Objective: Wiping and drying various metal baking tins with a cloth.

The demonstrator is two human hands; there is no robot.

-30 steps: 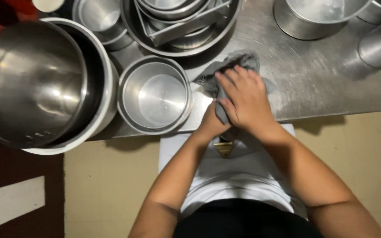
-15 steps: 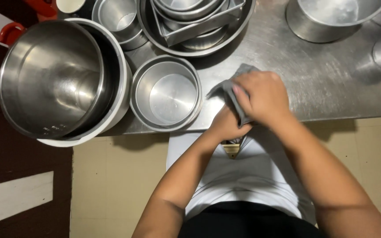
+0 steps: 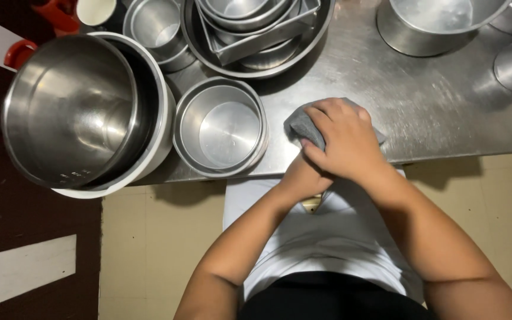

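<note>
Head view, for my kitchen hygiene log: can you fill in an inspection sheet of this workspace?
Surface: scuffed stainless steel table, with a smeared sheen.
Job's things: crumpled grey cloth lying on the table near its front edge.
Clutter: large steel mixing bowl nested in a white bowl; round shallow aluminium pan; wide steel basin of stacked tins; more steel pots at the right.
Grips: right hand pressed flat on the cloth; left hand beneath it at the table edge, grip hidden.
Cables: nothing seen.
Surroundings: beige tiled floor; red plastic items at top left.
</note>
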